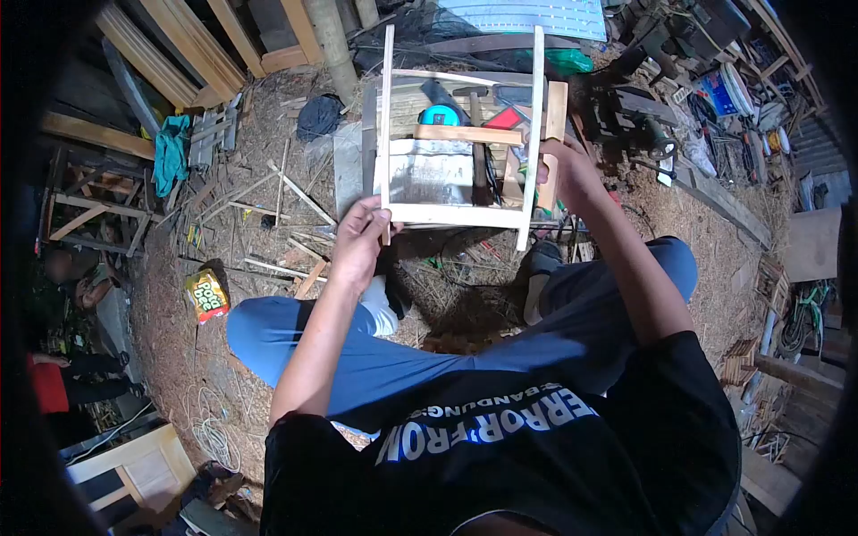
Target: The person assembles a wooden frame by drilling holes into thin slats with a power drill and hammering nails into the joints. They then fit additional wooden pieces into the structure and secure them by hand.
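Observation:
A pale wooden frame (456,214) with two long side pieces and crossbars is held up over a low work surface. My left hand (359,234) is closed on its lower left corner. On the right side piece, my right hand (572,174) is closed around the wood, its fingers partly hidden behind it. Beneath and behind the frame lie a teal tape measure (440,115), a hammer (476,112), a red object (505,119), a wood strip (469,135) and a worn whitish block (431,175). A wider wood piece (555,112) stands just right of the frame.
Wood strips (304,192) and shavings litter the ground. A yellow snack bag (207,295) lies left of my knee. A teal cloth (172,152) hangs at the upper left. Another person (85,364) is at the far left. Planks (715,210) and tools lie on the right.

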Tool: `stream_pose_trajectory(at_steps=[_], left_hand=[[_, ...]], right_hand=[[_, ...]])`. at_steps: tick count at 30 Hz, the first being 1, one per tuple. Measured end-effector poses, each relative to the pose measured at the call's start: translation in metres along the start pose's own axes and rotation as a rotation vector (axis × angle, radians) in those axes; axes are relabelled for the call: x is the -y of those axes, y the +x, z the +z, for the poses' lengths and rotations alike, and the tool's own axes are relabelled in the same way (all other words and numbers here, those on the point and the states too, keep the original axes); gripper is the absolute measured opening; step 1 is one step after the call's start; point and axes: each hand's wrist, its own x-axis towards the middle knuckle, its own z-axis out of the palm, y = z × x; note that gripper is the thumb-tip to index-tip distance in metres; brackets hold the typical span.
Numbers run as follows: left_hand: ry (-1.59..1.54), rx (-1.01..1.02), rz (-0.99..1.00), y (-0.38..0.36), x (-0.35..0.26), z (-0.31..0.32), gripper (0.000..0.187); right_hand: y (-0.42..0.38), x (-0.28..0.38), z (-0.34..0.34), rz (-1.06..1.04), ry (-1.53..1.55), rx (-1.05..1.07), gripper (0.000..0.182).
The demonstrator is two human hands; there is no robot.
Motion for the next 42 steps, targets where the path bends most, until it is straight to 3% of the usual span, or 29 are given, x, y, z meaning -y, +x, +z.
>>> stream_pose_trajectory(at_steps=[2, 10, 13, 18, 25, 28, 31, 34, 36, 42], left_hand=[[0.038, 0.002, -0.017, -0.001, 0.000, 0.002, 0.027], [0.331, 0.061, 0.287, 0.025, -0.011, -0.003, 0.016], [0.374, 0.088, 0.352, 0.036, -0.012, -0.001, 0.017], [0.262, 0.133, 0.371, 0.051, -0.017, 0.014, 0.018], [0.120, 0.142, 0.460, 0.066, -0.053, 0.045, 0.023], [0.044, 0.118, 0.485, 0.065, -0.074, 0.061, 0.029], [0.016, 0.115, 0.576, 0.074, -0.085, 0.068, 0.030], [-0.045, 0.149, 0.558, 0.068, -0.096, 0.079, 0.031], [-0.071, 0.155, 0.546, 0.065, -0.102, 0.086, 0.031], [-0.024, 0.200, 0.621, 0.063, -0.113, 0.101, 0.030]], right_hand=[[0.001, 0.000, -0.002, -0.058, 0.038, 0.001, 0.021], [-0.018, 0.037, 0.024, -0.242, -0.475, -0.041, 0.026], [-0.021, 0.042, 0.030, -0.299, -0.541, -0.076, 0.017], [-0.006, 0.035, 0.014, -0.393, -0.565, -0.079, 0.021], [-0.005, 0.054, 0.017, -0.370, -0.595, -0.134, 0.019], [0.001, 0.057, 0.016, -0.426, -0.727, -0.048, 0.021], [-0.001, 0.064, 0.021, -0.358, -0.811, -0.090, 0.023], [-0.010, 0.088, 0.031, -0.498, -0.598, -0.076, 0.029], [-0.012, 0.109, 0.023, -0.441, -0.521, -0.096, 0.032], [-0.032, 0.158, 0.064, -0.943, -0.804, -0.123, 0.024]])
